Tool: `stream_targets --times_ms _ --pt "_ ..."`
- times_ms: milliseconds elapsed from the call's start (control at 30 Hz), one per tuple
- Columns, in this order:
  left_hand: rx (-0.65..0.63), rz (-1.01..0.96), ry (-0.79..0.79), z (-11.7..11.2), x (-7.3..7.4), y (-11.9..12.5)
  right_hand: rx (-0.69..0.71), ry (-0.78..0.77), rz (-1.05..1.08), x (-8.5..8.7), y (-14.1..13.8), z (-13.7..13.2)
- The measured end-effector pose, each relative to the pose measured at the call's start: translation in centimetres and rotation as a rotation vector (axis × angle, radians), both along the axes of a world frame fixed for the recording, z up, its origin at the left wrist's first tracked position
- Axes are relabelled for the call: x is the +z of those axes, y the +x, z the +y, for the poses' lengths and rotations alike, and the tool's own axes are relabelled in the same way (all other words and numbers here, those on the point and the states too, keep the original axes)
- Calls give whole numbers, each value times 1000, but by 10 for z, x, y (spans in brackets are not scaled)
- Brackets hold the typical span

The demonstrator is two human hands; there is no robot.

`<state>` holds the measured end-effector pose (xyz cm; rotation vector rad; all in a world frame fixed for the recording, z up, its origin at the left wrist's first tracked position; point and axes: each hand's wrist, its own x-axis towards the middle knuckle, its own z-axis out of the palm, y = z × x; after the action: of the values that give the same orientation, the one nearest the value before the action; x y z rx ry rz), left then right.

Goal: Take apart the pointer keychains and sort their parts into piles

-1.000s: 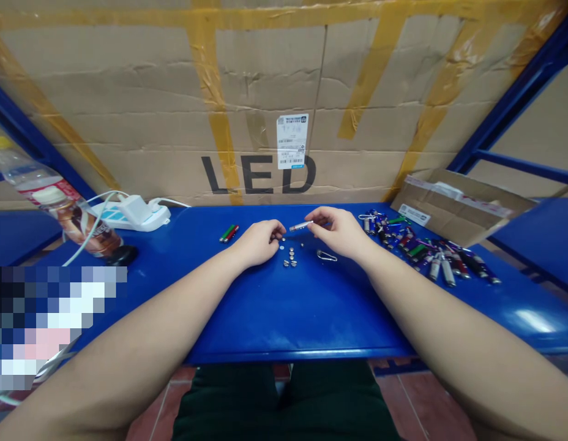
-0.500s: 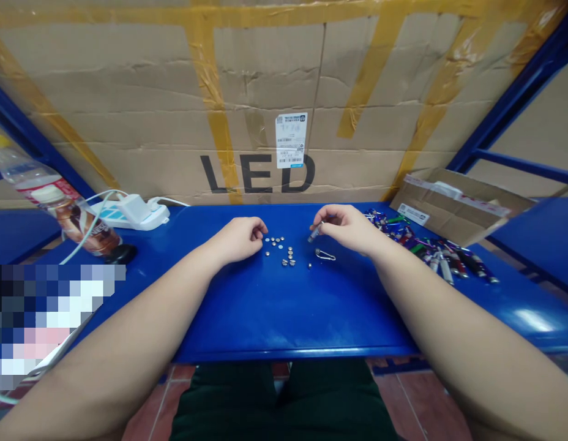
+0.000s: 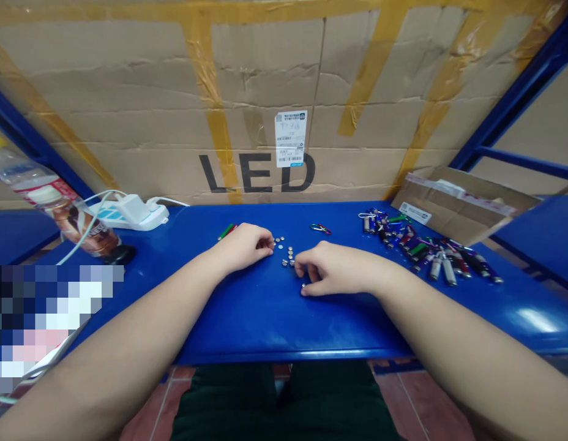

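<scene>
My left hand (image 3: 245,247) rests curled on the blue table (image 3: 247,324), its fingertips next to a small group of silver button cells (image 3: 286,252). My right hand (image 3: 334,269) lies just right of that group, fingers bent down. Under its fingertips shows one small silver button cell (image 3: 303,286). Whatever else either hand may hold is hidden by the fingers. Two slim green and red flashlights (image 3: 226,231) lie beyond my left hand. Farther right, a small coloured carabiner clip (image 3: 321,228) lies beyond my right hand.
A heap of several keychain flashlights (image 3: 426,251) covers the table's right side, in front of an open cardboard box (image 3: 453,205). At left stand a white power strip (image 3: 132,216) and a plastic bottle (image 3: 49,199). A large cardboard sheet printed LED (image 3: 256,174) stands behind the table.
My right hand has moved toward me and left, and the small flashlight no longer shows in it. The silver clip is out of sight, and a coloured carabiner clip now shows farther back.
</scene>
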<state>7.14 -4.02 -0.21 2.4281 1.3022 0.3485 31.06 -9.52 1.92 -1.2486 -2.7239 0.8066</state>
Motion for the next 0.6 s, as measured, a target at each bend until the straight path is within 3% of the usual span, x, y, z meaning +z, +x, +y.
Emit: stream_targets --times_ms 200,367,467,533,600 --pt "92 -90 48 6 -9 1 31 51 51 -6 1 4" --pt "117 -42 132 -3 4 5 -189 238 224 -11 3 28" --pt "31 108 155 -32 25 16 -245 333 207 -12 -6 42" --pt "-85 179 109 -66 37 22 -219 335 128 -11 -15 50" --pt "-211 130 11 -106 42 23 -203 314 45 -10 -24 56"
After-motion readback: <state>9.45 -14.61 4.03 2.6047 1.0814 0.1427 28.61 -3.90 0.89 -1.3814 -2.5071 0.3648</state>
